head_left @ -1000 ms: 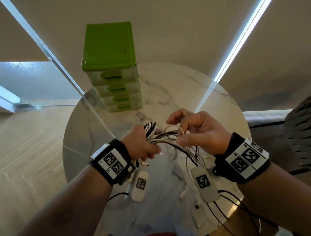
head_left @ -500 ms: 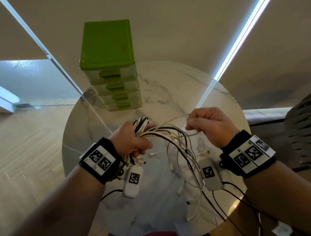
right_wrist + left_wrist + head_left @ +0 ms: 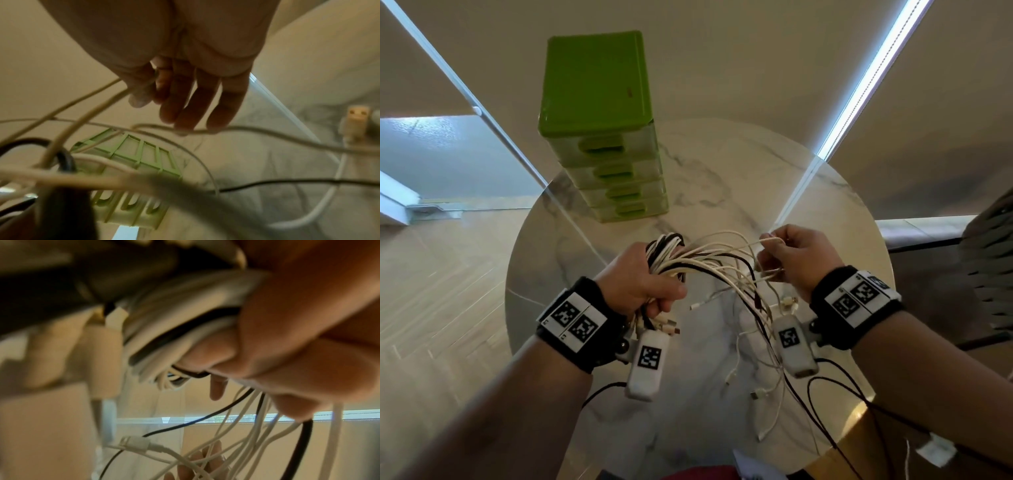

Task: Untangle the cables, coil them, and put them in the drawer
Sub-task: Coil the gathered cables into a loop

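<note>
My left hand (image 3: 645,284) grips a thick bundle of white and black cables (image 3: 671,255) above the round marble table (image 3: 722,178); in the left wrist view the fingers (image 3: 287,363) curl round the same bundle (image 3: 176,331). To its right, my right hand (image 3: 796,260) pinches a thin white cable (image 3: 739,246) between thumb and forefinger, drawn out of the bundle. In the right wrist view the thumb (image 3: 139,91) presses that cable (image 3: 88,113). Loose ends with plugs (image 3: 789,301) hang below toward the table. The green drawer unit (image 3: 599,126) stands at the table's far side, all drawers closed.
Several loose white cable ends (image 3: 767,407) lie on the near part of the table. Black sensor leads (image 3: 835,387) trail from the wrist devices off the right edge. A dark woven chair (image 3: 993,260) stands at the right. Wood floor (image 3: 441,308) lies to the left.
My hands have moved apart: the right hand drew its white cable out to the right, and the left hand lifted the bundle slightly, so the strands fan out between them.
</note>
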A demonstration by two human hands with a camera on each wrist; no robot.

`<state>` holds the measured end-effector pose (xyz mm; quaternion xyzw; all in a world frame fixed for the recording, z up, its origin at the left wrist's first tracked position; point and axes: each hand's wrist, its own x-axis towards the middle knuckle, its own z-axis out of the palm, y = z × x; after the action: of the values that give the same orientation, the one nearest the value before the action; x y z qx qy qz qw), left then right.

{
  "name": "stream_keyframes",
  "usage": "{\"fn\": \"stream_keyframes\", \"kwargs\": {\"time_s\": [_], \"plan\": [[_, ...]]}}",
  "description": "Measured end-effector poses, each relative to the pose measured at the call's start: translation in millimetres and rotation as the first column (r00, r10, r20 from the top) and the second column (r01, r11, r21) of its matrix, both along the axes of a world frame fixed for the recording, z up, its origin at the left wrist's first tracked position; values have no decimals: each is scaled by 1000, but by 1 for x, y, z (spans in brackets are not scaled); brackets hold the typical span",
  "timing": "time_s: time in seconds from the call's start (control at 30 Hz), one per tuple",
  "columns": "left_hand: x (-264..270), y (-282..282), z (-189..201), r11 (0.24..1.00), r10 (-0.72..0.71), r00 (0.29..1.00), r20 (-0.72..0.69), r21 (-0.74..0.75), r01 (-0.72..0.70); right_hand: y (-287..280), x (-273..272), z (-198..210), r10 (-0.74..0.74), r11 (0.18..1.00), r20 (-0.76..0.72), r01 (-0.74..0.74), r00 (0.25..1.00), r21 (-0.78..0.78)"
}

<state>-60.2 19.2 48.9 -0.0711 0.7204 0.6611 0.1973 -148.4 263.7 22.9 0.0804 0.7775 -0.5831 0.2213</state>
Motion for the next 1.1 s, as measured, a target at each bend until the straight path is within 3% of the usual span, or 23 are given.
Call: {"fn": "stream_keyframes", "kwargs": {"time_s": [0.1,0.2,0.37,0.47,0.57,0.6,0.67,0.7,0.73,0.77,0.83,0.9,0.93,0.97,1.0,1.03,1.07,1.1], "plan": [[0,-1,-3,998,23,1000,11,55,-23,-12,3,-4,-71,970,104,93,992,-225],[1,-5,-5,997,69,997,30,40,-70,-18,2,-12,-74,970,68,87,995,-226],[5,-8,-9,974,166,984,64,142,-174,-15,3,-13,161,986,-111,-155,981,61],[6,-17,-9,940,292,953,80,160,-302,0,-4,-12,362,902,-117,-316,925,295],[6,-30,-13,912,357,928,103,176,-370,13,-9,-19,361,816,-104,-260,927,517],[7,-34,-14,906,367,923,111,183,-382,18,-10,-23,283,860,-83,-214,956,464],[8,-36,-15,913,352,929,110,180,-367,19,-8,-23,70,988,-20,-66,997,142],[8,-35,-14,922,334,937,107,172,-348,17,-6,-21,41,998,-20,-40,999,38],[8,-33,-14,929,318,941,111,160,-333,15,-7,-20,92,994,-63,-88,994,72],[8,-30,-14,935,310,943,122,142,-326,14,-9,-18,227,955,-90,-204,970,214],[7,-24,-12,935,316,938,139,119,-333,9,-12,-11,477,741,-1,-402,879,537],[7,-21,-10,942,303,943,139,106,-319,7,-15,-9,562,477,181,-495,807,727],[7,-21,-9,952,281,950,138,86,-295,5,-15,-8,580,394,209,-495,787,774],[7,-21,-7,964,254,957,138,45,-262,3,-14,-2,595,380,193,-486,780,787],[6,-21,-6,974,225,964,139,-19,-225,0,-14,7,608,448,121,-465,785,764],[5,-20,-6,979,191,972,139,-98,-178,-4,-13,17,619,566,-8,-439,785,697],[4,-18,-5,975,155,978,141,-179,-129,-9,-9,29,635,666,-152,-437,757,605],[3,-16,-4,966,123,981,147,-245,-84,-17,-3,42,665,704,-271,-465,696,537]]}}
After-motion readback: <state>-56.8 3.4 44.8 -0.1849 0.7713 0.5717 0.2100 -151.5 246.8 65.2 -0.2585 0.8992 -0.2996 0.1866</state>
